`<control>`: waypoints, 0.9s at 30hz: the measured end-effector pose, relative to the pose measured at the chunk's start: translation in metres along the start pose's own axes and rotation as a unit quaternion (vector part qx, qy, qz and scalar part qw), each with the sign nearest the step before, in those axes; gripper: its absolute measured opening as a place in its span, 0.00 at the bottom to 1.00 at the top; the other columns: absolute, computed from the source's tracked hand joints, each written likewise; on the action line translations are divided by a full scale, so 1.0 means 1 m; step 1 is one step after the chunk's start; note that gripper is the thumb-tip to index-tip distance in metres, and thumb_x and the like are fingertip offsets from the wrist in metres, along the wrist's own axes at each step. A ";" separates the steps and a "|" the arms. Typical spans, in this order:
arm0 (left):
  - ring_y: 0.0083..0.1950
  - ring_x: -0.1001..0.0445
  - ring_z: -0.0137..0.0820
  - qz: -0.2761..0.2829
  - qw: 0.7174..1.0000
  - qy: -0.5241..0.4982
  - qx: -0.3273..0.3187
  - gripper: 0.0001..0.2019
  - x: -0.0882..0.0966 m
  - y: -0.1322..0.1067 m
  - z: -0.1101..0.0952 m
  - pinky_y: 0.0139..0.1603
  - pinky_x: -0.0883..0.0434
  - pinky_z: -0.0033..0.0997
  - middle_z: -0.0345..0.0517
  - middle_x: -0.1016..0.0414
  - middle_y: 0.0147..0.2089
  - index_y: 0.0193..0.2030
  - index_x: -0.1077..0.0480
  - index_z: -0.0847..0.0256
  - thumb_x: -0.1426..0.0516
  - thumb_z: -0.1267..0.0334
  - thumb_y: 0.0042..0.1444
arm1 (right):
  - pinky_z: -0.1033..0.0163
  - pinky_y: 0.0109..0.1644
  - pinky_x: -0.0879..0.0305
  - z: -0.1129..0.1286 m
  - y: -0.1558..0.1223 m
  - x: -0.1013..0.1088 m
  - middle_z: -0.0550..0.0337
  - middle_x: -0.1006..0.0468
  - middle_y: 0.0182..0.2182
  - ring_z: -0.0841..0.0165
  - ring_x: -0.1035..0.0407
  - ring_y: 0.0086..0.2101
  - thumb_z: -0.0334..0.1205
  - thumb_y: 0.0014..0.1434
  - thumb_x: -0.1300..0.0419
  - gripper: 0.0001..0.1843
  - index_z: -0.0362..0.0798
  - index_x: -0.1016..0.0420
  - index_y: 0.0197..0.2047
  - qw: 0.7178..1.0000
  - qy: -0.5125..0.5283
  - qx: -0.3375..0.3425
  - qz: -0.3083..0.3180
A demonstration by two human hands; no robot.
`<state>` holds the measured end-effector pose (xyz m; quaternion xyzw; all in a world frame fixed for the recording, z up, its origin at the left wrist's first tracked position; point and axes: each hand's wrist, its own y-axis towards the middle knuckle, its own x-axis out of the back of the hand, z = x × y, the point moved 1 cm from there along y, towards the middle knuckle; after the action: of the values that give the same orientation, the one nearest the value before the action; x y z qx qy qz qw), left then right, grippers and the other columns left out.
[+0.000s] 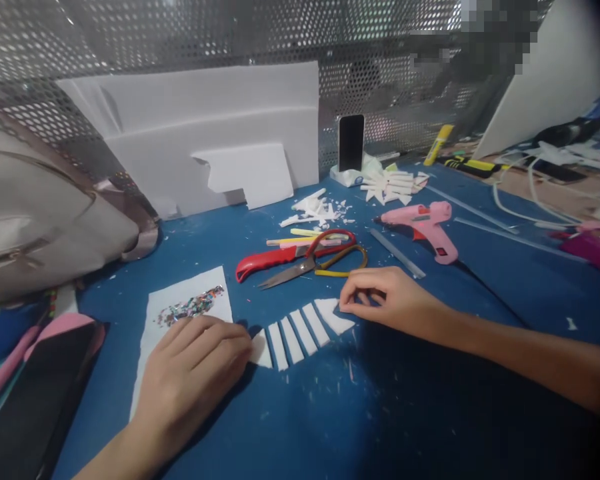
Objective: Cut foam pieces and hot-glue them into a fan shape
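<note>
A row of small white foam-like pieces lies on the blue tabletop: a triangle (263,350) at the left end, several narrow strips (300,333), and a notched piece (334,316) at the right end. My left hand (195,367) is curled over a torn white paper (155,307), its fingertips at the triangle; the thumb is hidden. The paper carries a heap of shiny multicoloured flakes (193,307). Thumb and forefinger of my right hand (385,297) pinch together at the edge of the notched piece.
Beyond the row lie scissors (305,267), a red-handled cutter (265,261), a glue stick (397,253) and a pink glue gun (425,223) with its cord. White scraps (315,210), a propped phone (351,143) and white board (205,127) stand behind. A bag (50,220) and dark phone (40,400) are left.
</note>
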<state>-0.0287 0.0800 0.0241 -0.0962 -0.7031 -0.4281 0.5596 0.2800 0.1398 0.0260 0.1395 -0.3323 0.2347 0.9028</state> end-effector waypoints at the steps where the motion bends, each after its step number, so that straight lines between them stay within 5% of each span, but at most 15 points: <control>1: 0.38 0.28 0.29 0.002 1.000 0.003 -0.001 0.05 0.000 0.001 0.000 0.41 0.36 0.35 0.37 0.23 0.40 0.41 0.29 0.56 0.43 0.70 0.60 | 0.67 0.29 0.42 -0.001 0.000 0.000 0.62 0.24 0.29 0.74 0.37 0.25 0.42 0.59 0.39 0.07 0.49 0.23 0.32 1.000 -0.007 0.003 0.002; 11: 0.42 0.28 0.35 0.034 0.995 0.068 -0.067 0.12 0.002 0.000 0.003 0.42 0.37 0.40 0.38 0.22 0.45 0.42 0.27 0.56 0.53 0.68 0.66 | 0.68 0.28 0.43 -0.004 0.000 -0.001 0.64 0.25 0.27 0.76 0.39 0.23 0.41 0.60 0.39 0.07 0.48 0.24 0.32 0.997 -0.045 0.063 -0.005; 27: 0.41 0.30 0.39 -0.004 0.967 0.170 -0.190 0.13 0.015 0.009 -0.016 0.40 0.36 0.43 0.48 0.22 0.42 0.43 0.27 0.64 0.52 0.75 0.61 | 0.69 0.27 0.43 -0.003 0.001 0.000 0.64 0.27 0.27 0.76 0.40 0.24 0.39 0.60 0.39 0.06 0.48 0.24 0.32 0.996 -0.044 0.066 -0.027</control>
<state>-0.0175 0.0692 0.0416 -0.1242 -0.5036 -0.5659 0.6408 0.2813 0.1417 0.0239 0.2181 -0.3520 0.2257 0.8818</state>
